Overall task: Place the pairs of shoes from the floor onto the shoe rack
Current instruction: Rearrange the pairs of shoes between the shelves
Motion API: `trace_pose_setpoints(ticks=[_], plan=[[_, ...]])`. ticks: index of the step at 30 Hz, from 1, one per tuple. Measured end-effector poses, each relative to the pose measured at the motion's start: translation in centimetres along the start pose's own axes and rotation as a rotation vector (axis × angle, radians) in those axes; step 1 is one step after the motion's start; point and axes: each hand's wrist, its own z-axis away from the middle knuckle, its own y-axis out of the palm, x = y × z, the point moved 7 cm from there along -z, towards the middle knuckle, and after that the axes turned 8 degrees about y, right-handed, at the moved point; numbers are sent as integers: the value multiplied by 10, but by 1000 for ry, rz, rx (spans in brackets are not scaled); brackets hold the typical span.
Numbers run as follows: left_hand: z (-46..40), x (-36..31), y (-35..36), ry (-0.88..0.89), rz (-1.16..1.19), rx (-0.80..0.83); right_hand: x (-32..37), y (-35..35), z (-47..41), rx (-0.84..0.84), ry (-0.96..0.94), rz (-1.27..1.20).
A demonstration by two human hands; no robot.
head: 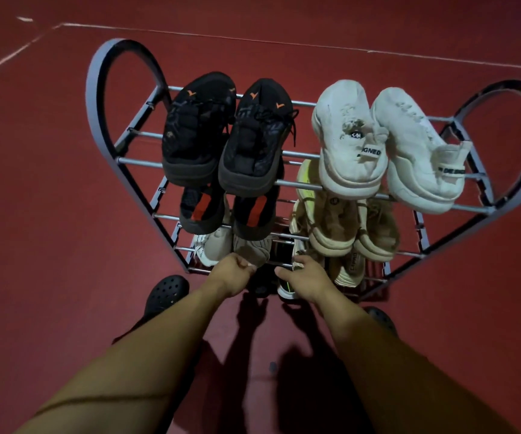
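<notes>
Both hands are reaching the shoe rack's [134, 161] lowest tier: left hand [232, 275] is pinching a soft grey knit sneaker's [251, 250] heel; right hand's [307, 275] fingers are spreading over a dark, light-looking sneaker [285, 289].

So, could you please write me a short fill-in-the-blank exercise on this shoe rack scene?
1. On the shoe rack's top tier, the black pair sits to the ____ of the white pair.
2. The floor is ____ in colour.
3. Both hands, left and right, reach the rack's ____ tiers.

Missing words: left; red; lower
</notes>
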Motion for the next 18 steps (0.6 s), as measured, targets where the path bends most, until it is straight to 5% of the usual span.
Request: trace_pose_setpoints(ticks=[4, 9, 13, 18], plan=[[-14, 34, 36, -369, 716, -34, 5, 19, -9, 31, 10, -82], [-28, 38, 60, -449, 1118, -185, 2, 42, -17, 39, 78, -196], [-42, 45, 55, -409, 1285, -299, -5, 64, -30, 58, 151, -403], [-46, 65, 28, -425, 1370, -296, 2, 119, -40, 325, 258, -781]])
